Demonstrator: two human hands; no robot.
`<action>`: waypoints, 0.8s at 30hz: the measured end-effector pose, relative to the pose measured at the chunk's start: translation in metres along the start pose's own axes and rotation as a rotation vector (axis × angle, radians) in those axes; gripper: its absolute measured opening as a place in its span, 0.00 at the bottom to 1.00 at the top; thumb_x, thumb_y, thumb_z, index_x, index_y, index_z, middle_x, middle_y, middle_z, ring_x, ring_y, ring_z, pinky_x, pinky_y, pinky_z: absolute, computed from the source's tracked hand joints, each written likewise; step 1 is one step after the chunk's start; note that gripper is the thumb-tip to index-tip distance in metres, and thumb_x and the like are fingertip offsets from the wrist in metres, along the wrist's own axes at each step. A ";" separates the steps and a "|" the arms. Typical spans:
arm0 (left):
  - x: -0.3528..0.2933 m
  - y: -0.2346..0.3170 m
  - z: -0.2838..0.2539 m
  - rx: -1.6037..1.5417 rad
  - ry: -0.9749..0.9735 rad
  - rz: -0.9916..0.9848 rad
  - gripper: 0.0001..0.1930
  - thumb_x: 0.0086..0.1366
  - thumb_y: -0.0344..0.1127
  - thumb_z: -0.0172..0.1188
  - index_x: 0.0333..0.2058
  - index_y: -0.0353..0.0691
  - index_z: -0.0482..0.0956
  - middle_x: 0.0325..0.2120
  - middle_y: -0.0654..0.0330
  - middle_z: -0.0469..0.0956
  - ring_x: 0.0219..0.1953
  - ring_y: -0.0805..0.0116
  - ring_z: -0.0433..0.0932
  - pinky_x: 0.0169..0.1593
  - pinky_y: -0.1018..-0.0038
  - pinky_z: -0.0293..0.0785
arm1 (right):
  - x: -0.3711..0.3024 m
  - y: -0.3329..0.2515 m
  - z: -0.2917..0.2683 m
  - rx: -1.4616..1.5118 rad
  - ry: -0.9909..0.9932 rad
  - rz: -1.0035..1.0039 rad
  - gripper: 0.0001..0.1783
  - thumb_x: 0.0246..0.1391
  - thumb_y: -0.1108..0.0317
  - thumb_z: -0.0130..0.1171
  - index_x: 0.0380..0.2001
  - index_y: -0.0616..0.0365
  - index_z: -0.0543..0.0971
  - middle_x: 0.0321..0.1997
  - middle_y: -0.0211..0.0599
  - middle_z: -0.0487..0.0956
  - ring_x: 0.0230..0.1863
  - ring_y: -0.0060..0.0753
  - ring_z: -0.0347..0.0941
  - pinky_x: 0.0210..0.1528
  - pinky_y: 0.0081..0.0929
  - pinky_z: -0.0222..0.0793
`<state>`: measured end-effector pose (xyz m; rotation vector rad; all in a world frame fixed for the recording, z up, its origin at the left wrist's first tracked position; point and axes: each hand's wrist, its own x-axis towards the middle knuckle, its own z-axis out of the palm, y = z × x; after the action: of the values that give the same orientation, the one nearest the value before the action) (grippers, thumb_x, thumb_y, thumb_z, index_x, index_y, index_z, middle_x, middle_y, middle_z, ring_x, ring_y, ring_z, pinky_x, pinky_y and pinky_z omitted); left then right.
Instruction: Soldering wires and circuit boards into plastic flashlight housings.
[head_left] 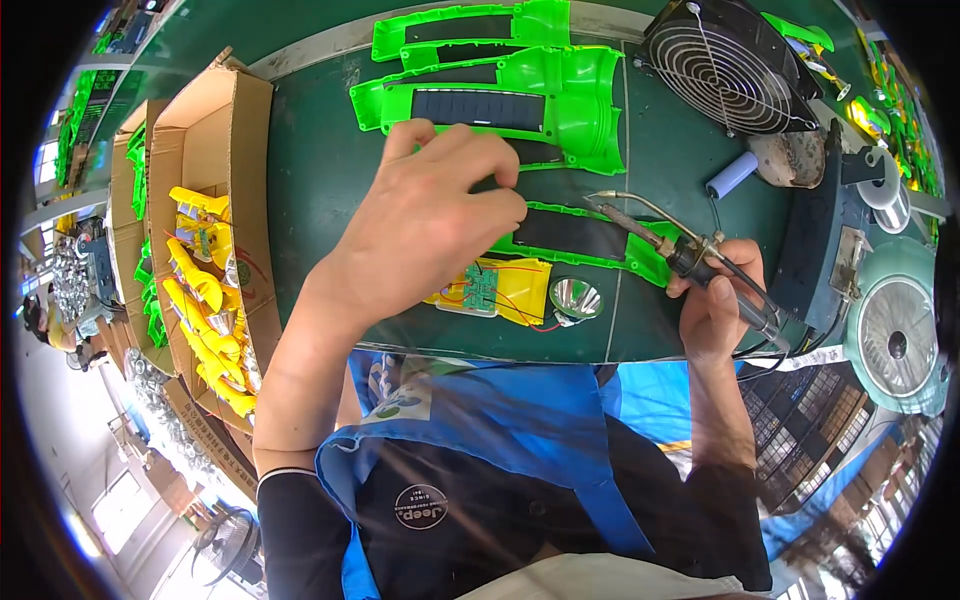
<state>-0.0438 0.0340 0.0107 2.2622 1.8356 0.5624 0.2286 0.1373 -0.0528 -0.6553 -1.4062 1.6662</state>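
My right hand (722,300) grips a soldering iron (690,258) with a thin curved tube along it; its tip points left above the table. Bent over the green plastic shells, my left hand (440,215) has its fingers curled and its thumb and index finger close together. Whatever they may hold is hidden. Beyond it lies a green shell (590,115) with a dark panel (480,110). Another green shell (650,262) lies under the iron. Nearer me, partly behind my left hand, is a yellow housing (535,280) with a green circuit board (483,290), red wires and a shiny reflector cup (577,298).
Cardboard boxes (252,130) at the left hold yellow housings (200,300) and green parts. A black fan (735,65) stands at the back right. A lilac cylindrical cell (733,175) lies near it. At right are a wire spool (880,190) and a round teal fan (895,340).
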 end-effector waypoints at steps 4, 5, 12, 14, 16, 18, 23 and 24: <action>-0.009 0.025 -0.010 -0.048 0.048 -0.039 0.08 0.47 0.30 0.65 0.27 0.45 0.77 0.31 0.66 0.70 0.35 0.64 0.70 0.43 0.67 0.61 | 0.003 0.000 0.002 -0.006 0.048 -0.022 0.19 0.54 0.60 0.59 0.38 0.64 0.67 0.30 0.43 0.76 0.25 0.29 0.73 0.32 0.22 0.71; -0.008 0.028 -0.005 -0.048 0.055 -0.035 0.08 0.47 0.30 0.65 0.27 0.45 0.77 0.31 0.66 0.70 0.35 0.64 0.70 0.43 0.67 0.61 | 0.002 0.003 0.001 -0.031 0.075 -0.068 0.19 0.55 0.60 0.58 0.39 0.64 0.67 0.33 0.44 0.76 0.27 0.29 0.74 0.33 0.22 0.71; -0.020 0.035 0.027 0.137 0.127 0.009 0.09 0.47 0.29 0.64 0.27 0.45 0.74 0.33 0.66 0.71 0.41 0.66 0.70 0.48 0.66 0.60 | 0.013 0.009 0.013 0.018 0.102 -0.199 0.17 0.58 0.64 0.54 0.45 0.63 0.67 0.43 0.45 0.75 0.38 0.33 0.75 0.48 0.30 0.67; -0.021 0.042 0.026 0.127 0.147 -0.001 0.09 0.47 0.30 0.64 0.28 0.45 0.74 0.34 0.66 0.71 0.41 0.66 0.70 0.48 0.66 0.60 | 0.018 0.008 0.032 0.078 0.086 -0.168 0.15 0.60 0.64 0.53 0.45 0.63 0.68 0.41 0.42 0.76 0.40 0.31 0.75 0.49 0.29 0.67; -0.020 0.053 0.026 0.098 0.177 -0.032 0.10 0.47 0.29 0.64 0.29 0.44 0.74 0.32 0.66 0.74 0.41 0.65 0.71 0.48 0.65 0.61 | 0.014 0.009 0.046 0.030 0.095 -0.117 0.15 0.61 0.63 0.52 0.45 0.61 0.67 0.41 0.39 0.76 0.40 0.26 0.74 0.48 0.26 0.67; -0.017 0.056 0.035 0.069 0.229 -0.033 0.09 0.47 0.28 0.64 0.29 0.44 0.75 0.30 0.66 0.74 0.40 0.64 0.72 0.47 0.66 0.62 | 0.007 0.013 0.059 0.051 0.049 -0.077 0.16 0.62 0.60 0.51 0.45 0.61 0.65 0.40 0.39 0.75 0.41 0.25 0.72 0.47 0.25 0.67; -0.018 0.056 0.047 0.019 0.255 -0.160 0.07 0.47 0.27 0.63 0.28 0.43 0.76 0.27 0.64 0.76 0.36 0.62 0.73 0.41 0.66 0.64 | -0.007 0.011 0.058 0.192 -0.009 -0.023 0.16 0.62 0.61 0.50 0.45 0.62 0.65 0.41 0.41 0.74 0.42 0.27 0.71 0.50 0.26 0.64; -0.018 0.056 0.050 0.043 0.255 -0.167 0.06 0.49 0.26 0.62 0.27 0.43 0.76 0.26 0.64 0.76 0.36 0.62 0.72 0.41 0.65 0.64 | -0.008 0.008 0.052 0.219 0.016 -0.006 0.16 0.62 0.62 0.50 0.46 0.62 0.65 0.42 0.41 0.73 0.42 0.28 0.71 0.50 0.26 0.64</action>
<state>0.0238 0.0090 -0.0179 2.1169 2.1497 0.8217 0.1883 0.1027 -0.0492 -0.5372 -1.1913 1.7755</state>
